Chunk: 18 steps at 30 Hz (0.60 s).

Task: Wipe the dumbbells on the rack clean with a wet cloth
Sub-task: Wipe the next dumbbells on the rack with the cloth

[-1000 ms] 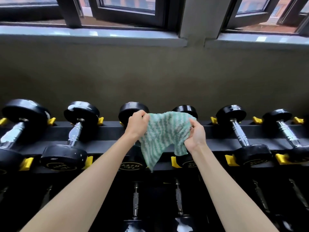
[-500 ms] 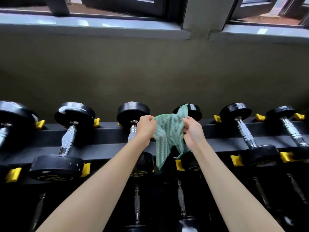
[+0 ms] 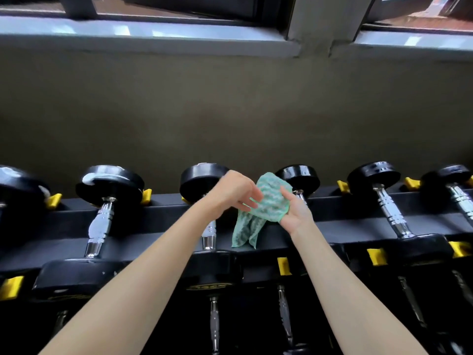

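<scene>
Two hands meet above the middle of the rack's (image 3: 158,210) top rail. Your right hand (image 3: 294,212) cups the bunched green cloth (image 3: 268,201), thumb curled over it. Your left hand (image 3: 231,192) pinches its edge. The cloth's tail hangs between two dumbbells (image 3: 204,180).

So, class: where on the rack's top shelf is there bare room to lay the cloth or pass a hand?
Counting from left, bare rack rail shows between the second dumbbell and third dumbbell, and between the fourth dumbbell and fifth dumbbell. Crowded: the middle, with left hand, right hand and cloth.
</scene>
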Each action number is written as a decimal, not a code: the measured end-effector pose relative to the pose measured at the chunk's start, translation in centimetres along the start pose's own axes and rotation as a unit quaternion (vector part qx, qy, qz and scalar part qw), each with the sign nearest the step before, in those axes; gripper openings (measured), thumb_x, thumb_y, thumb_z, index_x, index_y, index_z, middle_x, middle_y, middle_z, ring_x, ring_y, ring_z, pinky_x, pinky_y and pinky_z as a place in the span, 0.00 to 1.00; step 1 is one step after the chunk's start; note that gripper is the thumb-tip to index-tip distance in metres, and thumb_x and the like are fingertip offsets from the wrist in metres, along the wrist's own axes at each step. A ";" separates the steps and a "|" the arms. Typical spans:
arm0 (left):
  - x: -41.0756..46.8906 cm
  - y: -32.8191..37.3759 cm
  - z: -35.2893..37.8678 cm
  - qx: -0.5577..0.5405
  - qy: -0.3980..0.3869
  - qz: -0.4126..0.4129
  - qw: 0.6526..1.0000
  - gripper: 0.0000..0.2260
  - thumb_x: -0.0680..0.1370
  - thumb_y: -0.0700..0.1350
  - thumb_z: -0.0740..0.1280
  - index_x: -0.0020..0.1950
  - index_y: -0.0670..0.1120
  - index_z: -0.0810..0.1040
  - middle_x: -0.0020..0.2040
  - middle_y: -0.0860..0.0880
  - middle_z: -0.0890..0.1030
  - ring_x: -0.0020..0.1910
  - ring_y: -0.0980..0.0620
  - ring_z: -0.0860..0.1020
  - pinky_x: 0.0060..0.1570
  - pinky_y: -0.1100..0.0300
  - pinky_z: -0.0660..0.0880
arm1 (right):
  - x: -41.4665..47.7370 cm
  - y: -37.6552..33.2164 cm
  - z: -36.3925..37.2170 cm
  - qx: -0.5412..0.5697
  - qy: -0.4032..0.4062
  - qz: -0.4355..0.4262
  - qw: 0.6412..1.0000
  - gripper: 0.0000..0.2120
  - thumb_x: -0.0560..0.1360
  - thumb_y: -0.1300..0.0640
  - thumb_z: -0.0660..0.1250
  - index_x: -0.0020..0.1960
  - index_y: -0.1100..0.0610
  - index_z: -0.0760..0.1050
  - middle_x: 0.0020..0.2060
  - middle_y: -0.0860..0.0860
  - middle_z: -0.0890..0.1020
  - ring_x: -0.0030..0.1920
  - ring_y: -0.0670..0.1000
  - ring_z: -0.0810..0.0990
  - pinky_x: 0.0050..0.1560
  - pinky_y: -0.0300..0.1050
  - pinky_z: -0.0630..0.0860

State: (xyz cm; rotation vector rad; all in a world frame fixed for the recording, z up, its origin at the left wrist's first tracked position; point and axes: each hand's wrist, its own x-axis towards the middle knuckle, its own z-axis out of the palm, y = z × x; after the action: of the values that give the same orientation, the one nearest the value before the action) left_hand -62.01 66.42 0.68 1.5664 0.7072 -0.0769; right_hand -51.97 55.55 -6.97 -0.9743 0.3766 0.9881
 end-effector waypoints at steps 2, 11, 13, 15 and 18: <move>1.2 -0.9 -1.8 -0.067 0.181 0.024 0.981 0.13 0.73 0.30 0.54 0.40 0.39 0.78 0.38 0.43 0.78 0.36 0.46 0.77 0.34 0.59 0.76 | 1.1 0.0 0.7 -0.003 0.017 -0.027 0.999 0.17 0.80 0.55 0.59 0.66 0.61 0.70 0.62 0.59 0.76 0.57 0.59 0.78 0.50 0.57 0.75; 6.3 -6.8 -8.4 -0.005 0.351 -0.110 0.930 0.19 0.80 0.37 0.50 0.70 0.39 0.65 0.70 0.41 0.67 0.68 0.41 0.65 0.62 0.53 0.64 | 6.8 4.7 5.9 -0.102 0.040 -0.055 0.992 0.16 0.82 0.56 0.53 0.67 0.57 0.69 0.60 0.55 0.77 0.59 0.56 0.76 0.65 0.55 0.70; 7.5 -7.9 -9.6 -0.008 0.336 -0.131 0.933 0.15 0.79 0.35 0.51 0.60 0.34 0.73 0.65 0.36 0.71 0.62 0.37 0.70 0.59 0.49 0.69 | 7.9 5.6 6.3 -0.129 0.072 -0.031 0.989 0.17 0.82 0.54 0.54 0.67 0.60 0.69 0.62 0.56 0.76 0.59 0.57 0.76 0.65 0.54 0.70; 8.3 -8.8 -10.6 -0.024 0.338 -0.113 0.934 0.15 0.75 0.32 0.53 0.39 0.41 0.78 0.56 0.35 0.76 0.48 0.40 0.71 0.42 0.55 0.70 | 8.4 5.7 6.5 -0.139 0.098 -0.020 0.985 0.16 0.82 0.55 0.55 0.65 0.63 0.71 0.57 0.57 0.78 0.52 0.56 0.78 0.62 0.53 0.72; 8.8 -9.8 -11.8 -0.072 0.330 -0.104 0.935 0.19 0.72 0.30 0.52 0.31 0.46 0.76 0.35 0.46 0.77 0.36 0.48 0.69 0.33 0.62 0.65 | 8.4 5.4 6.7 -0.104 0.090 -0.024 0.990 0.13 0.82 0.58 0.55 0.58 0.63 0.74 0.48 0.56 0.80 0.46 0.55 0.78 0.58 0.51 0.74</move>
State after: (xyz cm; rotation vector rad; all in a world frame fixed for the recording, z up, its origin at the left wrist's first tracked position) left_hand -63.87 80.24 -10.22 1.3642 1.3733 0.3570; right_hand -52.97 66.55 -11.75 -1.2613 0.4026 0.9104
